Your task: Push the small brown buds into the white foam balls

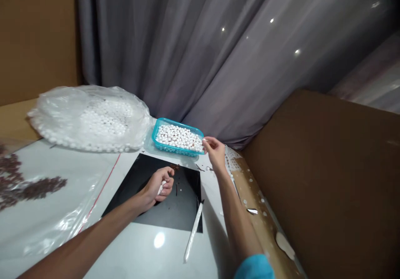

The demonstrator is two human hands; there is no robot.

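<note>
My left hand is curled over the black sheet, closed around small white balls that show between the fingers. Just past its fingertips are thin reddish-brown bits; whether the hand touches them I cannot tell. My right hand pinches a small white ball between thumb and fingertips at the right end of a turquoise plastic tray. Many loose white balls fill that tray, with a few brown specks among them.
A big clear bag of white balls lies left of the tray. Nearer left is a zip bag with dark reddish-brown pieces. A white pen-like stick crosses the sheet's right edge. Cardboard rises at right; a grey curtain hangs behind.
</note>
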